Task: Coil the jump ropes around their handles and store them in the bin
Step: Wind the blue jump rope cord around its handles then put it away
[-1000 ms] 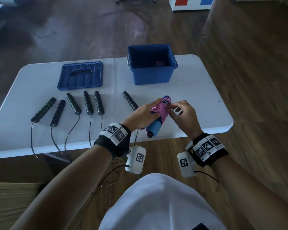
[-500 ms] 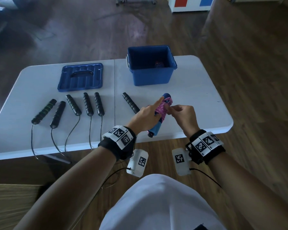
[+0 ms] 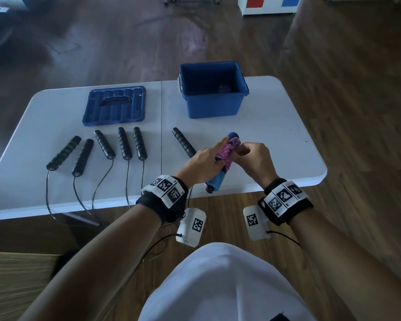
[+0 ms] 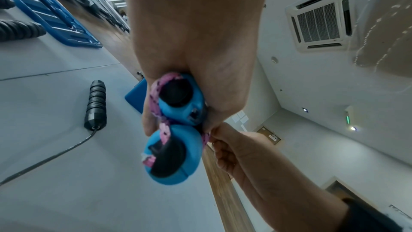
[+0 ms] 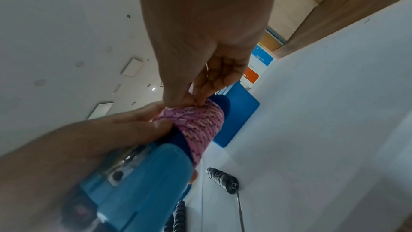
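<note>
Two blue handles (image 3: 218, 181) sit side by side in the left hand (image 3: 200, 164), which grasps them, long way pointing up toward the bin (image 3: 214, 107). Right hand (image 3: 252, 161) pinches the pink rope (image 3: 227, 154) end at the coil. Bin stands straight ahead on the bench (image 3: 276, 135). No writing can be read

The head view looks forward and down from above onto the white tabletop (image 3: 276, 135) and both forearms. The left wrist view looks along the palm from very near, toward the ceiling. The right wrist view does the same from the other side. All three share the wrapped blue handles (image 3: 220, 179) (image 4: 176, 156) (image 5: 142, 174).
</note>
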